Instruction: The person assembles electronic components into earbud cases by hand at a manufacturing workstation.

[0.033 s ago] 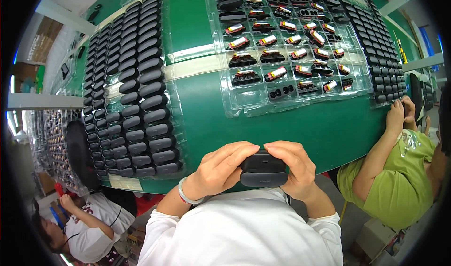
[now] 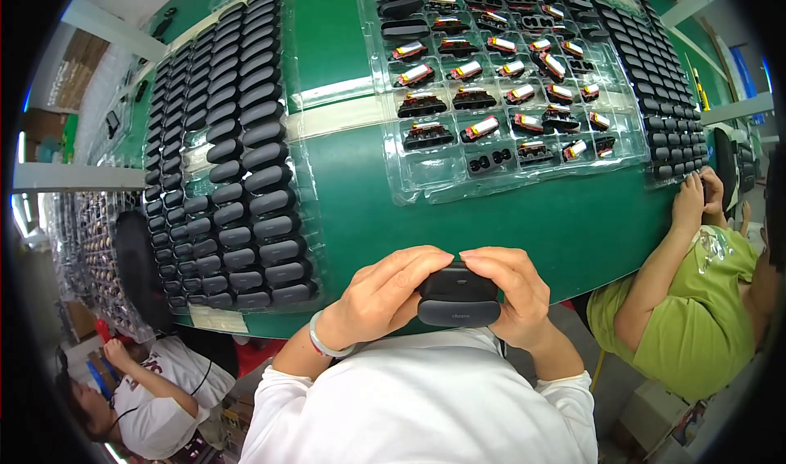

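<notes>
At the table's near edge, close to my white shirt, I hold a small black earbud charging case (image 2: 458, 282) between both hands. Its lid (image 2: 459, 313) is tipped toward me, with the rounded outer face showing. From the left side my left hand (image 2: 381, 295) grips it, fingers bent over the far edge. My right hand (image 2: 517, 294) closes on the right end in the same way. Both sets of fingertips nearly meet behind the case. The inside of the case is hidden.
Left on the green table (image 2: 368, 218) lies a clear tray of dark cases (image 2: 274, 202). A clear tray (image 2: 434, 190) ahead holds black parts with silver cells (image 2: 481, 128). More cases (image 2: 671, 128) stand far right. People sit at right (image 2: 688, 316) and lower left (image 2: 164, 390).
</notes>
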The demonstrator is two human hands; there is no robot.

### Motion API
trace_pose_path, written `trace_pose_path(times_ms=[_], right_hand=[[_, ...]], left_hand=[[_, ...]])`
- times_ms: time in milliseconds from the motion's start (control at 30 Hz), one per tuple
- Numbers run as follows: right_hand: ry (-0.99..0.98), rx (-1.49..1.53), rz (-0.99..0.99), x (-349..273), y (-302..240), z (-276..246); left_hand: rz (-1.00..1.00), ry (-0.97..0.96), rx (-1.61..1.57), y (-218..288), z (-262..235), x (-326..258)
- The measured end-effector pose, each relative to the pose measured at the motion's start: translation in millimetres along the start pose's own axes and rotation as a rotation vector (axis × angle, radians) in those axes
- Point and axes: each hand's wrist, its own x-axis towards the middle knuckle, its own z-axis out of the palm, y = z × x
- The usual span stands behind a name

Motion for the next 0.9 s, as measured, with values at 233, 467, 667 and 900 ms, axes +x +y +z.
trace_pose_path(times_ms=[233,467,667,900], right_hand=[[-0.015,0.032,0.05,3.9,-13.2,1.8],[0.045,-0.006,0.053,-5.7,5.3,15.4],[0.011,0.13,0.272,0.8,8.5,15.2],[-0.05,0.864,0.937,9.4,11.0,-1.8]], left_hand=[[0.013,-0.077,-0.036,7.5,-7.9,-1.2],[0.046,0.067,0.06,-2.8,9.6,-11.7],[-0.08,0.026,0.007,-14.1,9.2,-8.3],[-0.277,-0.057,-0.175,-16.9,8.0,-4.6]])
